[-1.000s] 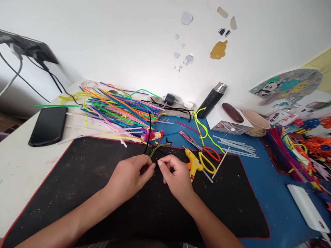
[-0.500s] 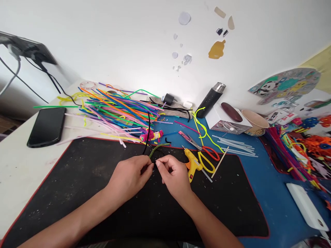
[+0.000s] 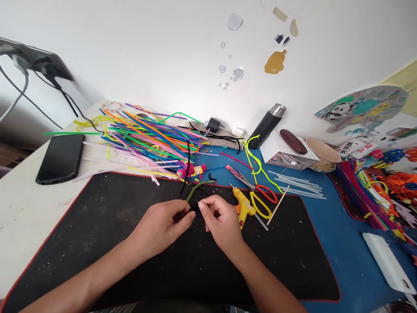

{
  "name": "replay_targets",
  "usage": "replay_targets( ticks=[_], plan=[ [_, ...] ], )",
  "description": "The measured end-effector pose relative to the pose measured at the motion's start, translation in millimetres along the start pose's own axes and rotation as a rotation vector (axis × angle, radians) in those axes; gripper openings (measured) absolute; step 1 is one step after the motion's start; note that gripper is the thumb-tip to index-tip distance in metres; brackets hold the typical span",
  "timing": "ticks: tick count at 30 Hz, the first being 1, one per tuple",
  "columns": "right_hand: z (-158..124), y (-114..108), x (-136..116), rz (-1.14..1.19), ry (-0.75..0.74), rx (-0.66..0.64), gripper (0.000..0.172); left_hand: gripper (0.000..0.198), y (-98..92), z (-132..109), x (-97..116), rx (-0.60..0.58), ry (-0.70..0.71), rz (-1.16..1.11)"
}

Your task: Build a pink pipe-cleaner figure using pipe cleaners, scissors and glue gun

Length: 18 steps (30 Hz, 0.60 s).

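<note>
Between my hands runs a short black pipe cleaner [image 3: 194, 207], dark against the black mat. My left hand [image 3: 167, 222] pinches one end of it between thumb and fingers. Thumb and forefinger of my right hand [image 3: 220, 217] close on the other end. Just beyond my fingertips, a dark green stem [image 3: 195, 188] curves up and to the right; whether it joins the black piece is hidden. Another black pipe cleaner [image 3: 188, 167] lies behind, across a small pink and yellow pipe-cleaner figure [image 3: 193, 171].
A yellow glue gun [image 3: 243, 205] and scissors [image 3: 265, 195] lie right of my right hand. Colourful pipe cleaners [image 3: 153, 134] are heaped at the back left, near a phone [image 3: 61, 158]. Behind stand a black thermos [image 3: 265, 128] and a white box [image 3: 286, 152]. Glue sticks [image 3: 298, 184] lie at right.
The fingers of my left hand have loosened a little and its thumb has shifted, so more of the black pipe cleaner shows between my hands. The view has moved slightly.
</note>
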State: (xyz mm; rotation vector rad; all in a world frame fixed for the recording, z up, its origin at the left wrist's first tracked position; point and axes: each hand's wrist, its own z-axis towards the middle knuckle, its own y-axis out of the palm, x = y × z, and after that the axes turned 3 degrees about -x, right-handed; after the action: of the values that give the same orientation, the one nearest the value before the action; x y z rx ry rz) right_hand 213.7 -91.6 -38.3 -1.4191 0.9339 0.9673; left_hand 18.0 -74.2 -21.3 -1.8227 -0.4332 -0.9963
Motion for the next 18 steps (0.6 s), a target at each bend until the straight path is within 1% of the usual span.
replay_targets(
  ticks=[9,12,15,18],
  plan=[
    [-2.0,-0.3,0.6,-0.041,-0.007,0.002,0.024,0.037,0.4,0.9,-1.8,0.012,0.008,0.007],
    [-2.1,0.5,-0.6,-0.080,-0.029,0.004,0.024,0.036,1.6,1.2,-1.6,0.053,0.020,0.046],
    [-1.6,2.2,-1.7,-0.121,-0.057,0.019,0.024,0.034,3.6,1.3,-2.2,0.120,0.050,0.117],
    [-0.8,3.5,-1.1,-0.117,-0.048,0.029,0.024,0.034,5.3,1.3,-3.8,0.161,0.076,0.141]
  ],
)
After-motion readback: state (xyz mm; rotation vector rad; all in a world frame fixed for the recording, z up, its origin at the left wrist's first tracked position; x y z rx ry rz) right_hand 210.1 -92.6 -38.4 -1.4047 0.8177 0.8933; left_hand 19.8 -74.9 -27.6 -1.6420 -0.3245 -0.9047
